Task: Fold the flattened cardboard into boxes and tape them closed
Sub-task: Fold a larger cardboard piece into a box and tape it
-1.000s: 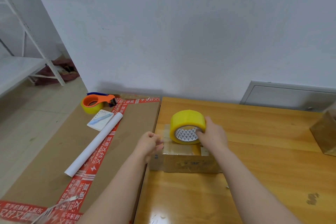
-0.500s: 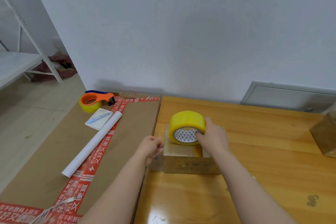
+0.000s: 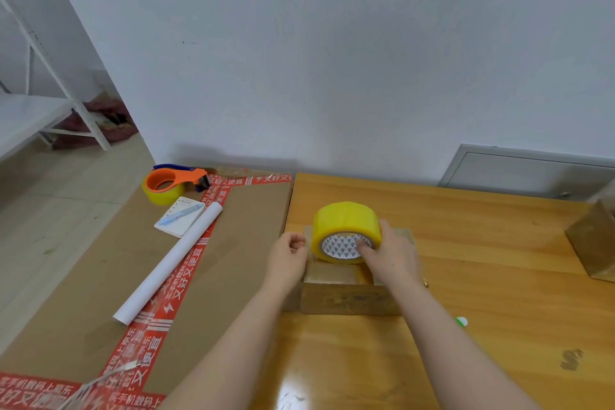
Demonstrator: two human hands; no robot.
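While the tape roll [image 3: 346, 225] stands on edge atop the box [image 3: 349, 298] on the desk [image 3: 482, 243], right hand [image 3: 394, 258] grips its core | left hand [image 3: 289, 258] pinches the tape end [image 3: 309, 254] at the box's left edge | best: pull taut, press along seam

Reference item: the small cardboard box [image 3: 346, 296], which is sitting on the wooden table [image 3: 482, 326].

- On the box: a tape roll [image 3: 346, 226] is standing on edge.
- The right hand [image 3: 392, 256] is gripping the roll from the right. The left hand [image 3: 288, 260] is pinching the loose tape end [image 3: 308, 251] at the box's left edge.
- Left of the box: a flat cardboard sheet [image 3: 83, 293] is lying beside the table, with a paper tube [image 3: 166, 263] lying on it.
- Behind the tube: a notepad [image 3: 176, 226] is carrying a pen [image 3: 181, 211], and a tape dispenser [image 3: 169, 181] is sitting farther back.
- Far right of the box: a second box [image 3: 595, 243] is standing on the table.
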